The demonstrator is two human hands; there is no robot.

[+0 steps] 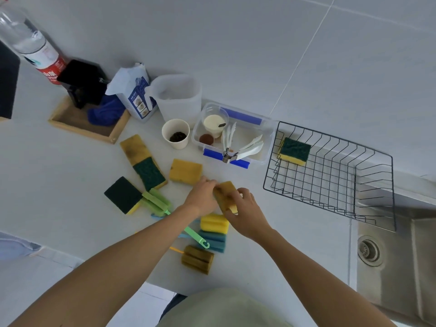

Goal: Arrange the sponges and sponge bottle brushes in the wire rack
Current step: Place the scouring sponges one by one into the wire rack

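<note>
- Left hand (203, 194) and right hand (245, 214) — both closed on one stained yellow sponge (225, 195), the left at its far-left end, the right over its near edge; whether the sponge is lifted off the white counter (271, 244) cannot be told.
- Wire rack (335, 175) stands at the right, partly over the steel sink (398, 267); one green-topped sponge (295, 151) lies in its far-left corner.
- On the counter: a long stained sponge (142, 161), a yellow sponge (185, 171), a dark-green-topped sponge (123, 194).
- Bottle brushes near the hands — a green-handled one (157, 201), yellow head (214, 223), blue head (213, 240), brown-stained head (197, 259).
- Behind: paper cup (175, 133), clear plastic box (232, 135), wooden tray (87, 121).
</note>
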